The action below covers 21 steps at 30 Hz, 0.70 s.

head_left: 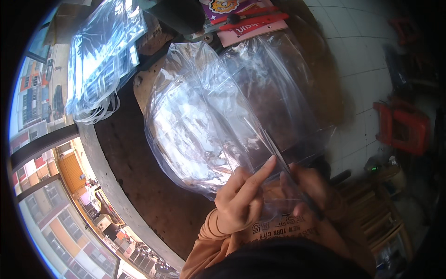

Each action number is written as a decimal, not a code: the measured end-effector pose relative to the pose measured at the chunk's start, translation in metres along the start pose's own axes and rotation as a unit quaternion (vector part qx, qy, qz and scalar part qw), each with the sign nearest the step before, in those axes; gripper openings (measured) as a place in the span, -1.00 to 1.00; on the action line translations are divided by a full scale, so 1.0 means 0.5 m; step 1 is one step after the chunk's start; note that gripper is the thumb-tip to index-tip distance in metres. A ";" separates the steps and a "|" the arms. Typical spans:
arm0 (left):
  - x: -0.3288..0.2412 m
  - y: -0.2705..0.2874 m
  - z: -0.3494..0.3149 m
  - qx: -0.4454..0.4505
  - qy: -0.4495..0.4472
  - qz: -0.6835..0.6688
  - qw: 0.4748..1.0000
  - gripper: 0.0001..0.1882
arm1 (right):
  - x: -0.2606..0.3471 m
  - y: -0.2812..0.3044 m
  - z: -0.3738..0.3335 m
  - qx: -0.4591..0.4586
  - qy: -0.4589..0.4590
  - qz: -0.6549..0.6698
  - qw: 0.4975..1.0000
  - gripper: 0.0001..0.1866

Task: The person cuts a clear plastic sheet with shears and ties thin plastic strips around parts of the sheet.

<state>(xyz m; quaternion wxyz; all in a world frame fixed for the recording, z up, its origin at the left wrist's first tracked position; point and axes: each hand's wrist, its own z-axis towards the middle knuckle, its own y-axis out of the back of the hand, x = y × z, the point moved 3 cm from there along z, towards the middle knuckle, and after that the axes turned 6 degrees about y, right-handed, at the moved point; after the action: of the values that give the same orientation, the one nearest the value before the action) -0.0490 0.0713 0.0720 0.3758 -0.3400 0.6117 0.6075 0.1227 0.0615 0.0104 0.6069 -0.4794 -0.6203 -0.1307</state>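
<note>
A large clear plastic bag is spread out in front of me, crinkled and shiny with reflections. My left hand grips its near edge with curled fingers, the index finger stretched along the plastic towards a thin blade. In my right hand is a long, narrow metal tool with a dark lower part, which looks like scissors. Its tip points away from me and lies against the plastic. The tool and the plastic partly cover the right fingers.
Folded clear plastic bags with loop handles lie at the far left, by a window. A red-handled tool rests on a pink and purple package at the far edge. On the tiled floor to the right stands a red stool.
</note>
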 end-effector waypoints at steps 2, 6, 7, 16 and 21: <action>0.000 0.000 0.002 0.013 -0.005 -0.004 1.000 -0.41 | 0.012 -0.004 0.001 -0.015 -0.020 0.043 0.999 -0.33; 0.001 -0.001 0.005 0.029 -0.012 0.024 0.999 -0.39 | 0.005 -0.005 -0.004 -0.032 -0.040 0.089 0.995 -0.33; 0.001 -0.001 0.005 0.031 -0.016 0.027 0.999 -0.39 | 0.004 -0.004 -0.005 -0.035 -0.043 0.095 0.994 -0.32; -0.021 -0.010 0.022 0.012 -0.012 0.050 0.999 -0.44 | -0.020 0.007 -0.011 -0.050 -0.031 0.061 0.996 -0.28; -0.017 -0.012 0.019 0.078 -0.055 0.084 0.992 -0.47 | -0.007 0.011 -0.004 -0.060 -0.014 0.026 0.998 -0.26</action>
<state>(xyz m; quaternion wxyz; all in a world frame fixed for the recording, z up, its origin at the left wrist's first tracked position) -0.0391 0.0803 0.0769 0.3817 -0.2231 0.6624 0.6048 0.1274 0.0612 0.0054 0.5713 -0.5330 -0.6070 -0.1450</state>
